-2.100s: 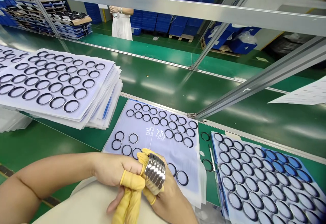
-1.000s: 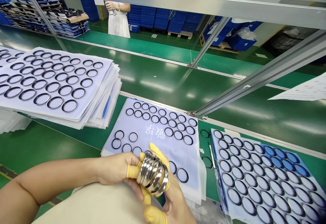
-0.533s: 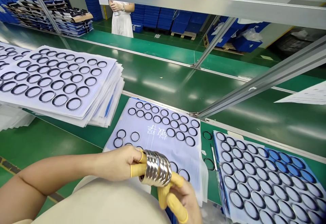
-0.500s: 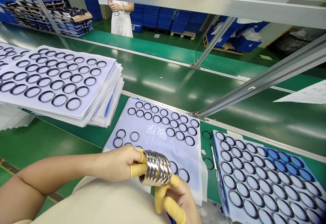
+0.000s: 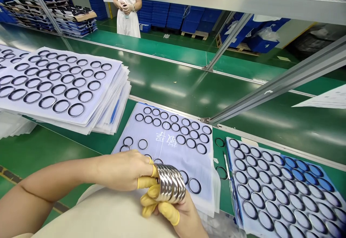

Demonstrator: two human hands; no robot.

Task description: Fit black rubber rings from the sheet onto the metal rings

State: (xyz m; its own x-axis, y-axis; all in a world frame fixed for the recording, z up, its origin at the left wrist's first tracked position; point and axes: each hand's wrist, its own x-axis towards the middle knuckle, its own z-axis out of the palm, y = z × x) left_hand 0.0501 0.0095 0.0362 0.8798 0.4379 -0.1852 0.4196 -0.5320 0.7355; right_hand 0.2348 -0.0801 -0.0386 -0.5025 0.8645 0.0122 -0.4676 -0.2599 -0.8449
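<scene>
A row of shiny metal rings (image 5: 171,183) lies side by side between my two hands, above the front edge of the white sheet (image 5: 146,131). My left hand (image 5: 132,171), in yellow finger cots, grips the left end of the row. From below and the right, my right hand (image 5: 173,209) holds the same rings, its cot-covered fingers curled under and through them. More dark-edged rings (image 5: 201,148) lie flat on the sheet in rows beyond my hands. A few at the front of the sheet are partly hidden by my hands.
At the left stands a tall stack of white sheets (image 5: 108,97) topped with rings. To the right is a ring-covered stack (image 5: 278,180), with a pen (image 5: 226,166) beside it. A metal post (image 5: 270,86) slants over the bench. Across the bench stands a person (image 5: 128,18).
My right hand has shifted left and its fingers have curled further under the rings. The rings have moved slightly right and tilted. My left hand stays nearly in place.
</scene>
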